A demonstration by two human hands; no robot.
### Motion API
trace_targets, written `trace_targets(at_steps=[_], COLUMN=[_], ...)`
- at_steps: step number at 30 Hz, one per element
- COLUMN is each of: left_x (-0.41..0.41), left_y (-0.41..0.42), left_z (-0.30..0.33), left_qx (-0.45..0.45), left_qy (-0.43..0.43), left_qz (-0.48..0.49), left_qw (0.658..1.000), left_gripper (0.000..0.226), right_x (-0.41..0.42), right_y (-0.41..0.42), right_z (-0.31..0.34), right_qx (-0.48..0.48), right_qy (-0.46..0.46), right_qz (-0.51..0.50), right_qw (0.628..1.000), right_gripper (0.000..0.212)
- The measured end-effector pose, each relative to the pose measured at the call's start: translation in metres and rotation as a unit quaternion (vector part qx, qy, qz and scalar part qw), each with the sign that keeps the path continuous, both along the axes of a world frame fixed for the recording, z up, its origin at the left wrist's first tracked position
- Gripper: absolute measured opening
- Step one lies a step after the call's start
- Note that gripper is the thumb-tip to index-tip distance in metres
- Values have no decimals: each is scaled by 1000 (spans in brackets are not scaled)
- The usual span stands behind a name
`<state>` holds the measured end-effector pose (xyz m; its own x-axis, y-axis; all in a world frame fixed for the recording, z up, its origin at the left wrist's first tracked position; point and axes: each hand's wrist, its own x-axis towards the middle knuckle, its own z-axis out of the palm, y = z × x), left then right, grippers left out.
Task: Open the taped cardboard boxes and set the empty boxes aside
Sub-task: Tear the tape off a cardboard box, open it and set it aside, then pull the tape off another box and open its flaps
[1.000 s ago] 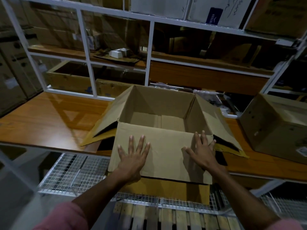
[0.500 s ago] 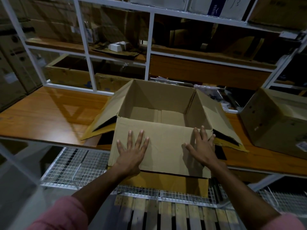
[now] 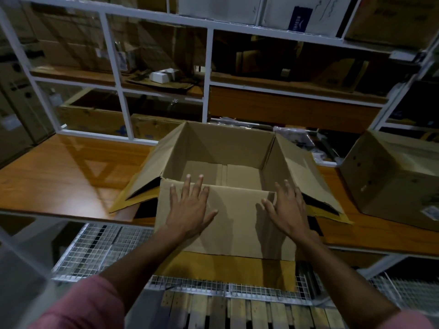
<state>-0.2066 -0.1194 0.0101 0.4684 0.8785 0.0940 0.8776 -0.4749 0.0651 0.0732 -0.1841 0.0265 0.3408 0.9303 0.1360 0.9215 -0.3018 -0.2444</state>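
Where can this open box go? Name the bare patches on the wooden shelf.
Left of the open box, the wooden shelf is bare up to the white frame. Right is crowded: the second box leaves only a narrow gap.

Open box (image 3: 237, 229): matt brown cardboard. Tabletop (image 3: 71, 176): glossy wood. Lower shelf (image 3: 95, 252): metal wire mesh.

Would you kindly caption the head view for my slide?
Both hands pressed flat on the near flap of an open, empty cardboard box.

A stockroom or warehouse. White metal shelving (image 3: 206, 74) holds cardboard cartons (image 3: 71, 48) (dimly lit), above a wooden bench (image 3: 59, 176).
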Motion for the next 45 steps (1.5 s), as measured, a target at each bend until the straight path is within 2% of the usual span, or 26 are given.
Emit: trace_targets(at_steps=[5,10,15,18,27,31,35,39,42,45], left_x=[22,59,70,75,88,95,130,184,234,286], left_y=[28,61,83,84,97,89,76,50,29,10], left_z=[23,42,18,9,-1,0,17,39,51,56], left_qx=[-12,-32,-97,-65,30,3,15,50,60,72], left_qy=[-10,-32,-54,-51,-51,-44,-46,-68,-66,-74], left_qz=[12,17,105,133,146,158,91,0,-67,-123], left_qw=[1000,999,988,988,987,986,995,996,994,987], left_gripper=[76,67,75,80,67,74,81,80,81,80], right_x=[28,65,99,116,127,126,120,125,153,191], right_y=[21,54,82,91,104,99,88,61,31,-5], right_z=[16,25,11,1,-13,-14,3,18,28,36], right_qx=[16,-10,-59,-49,-15,-7,46,80,98,112], right_qy=[6,13,28,45,81,97,109,85,78,78], right_qz=[4,19,44,26,31,41,69,75,49,4], right_qw=[1000,1000,997,997,996,994,991,990,991,991], right_gripper=[71,70,75,79,77,75,67,73,70,76])
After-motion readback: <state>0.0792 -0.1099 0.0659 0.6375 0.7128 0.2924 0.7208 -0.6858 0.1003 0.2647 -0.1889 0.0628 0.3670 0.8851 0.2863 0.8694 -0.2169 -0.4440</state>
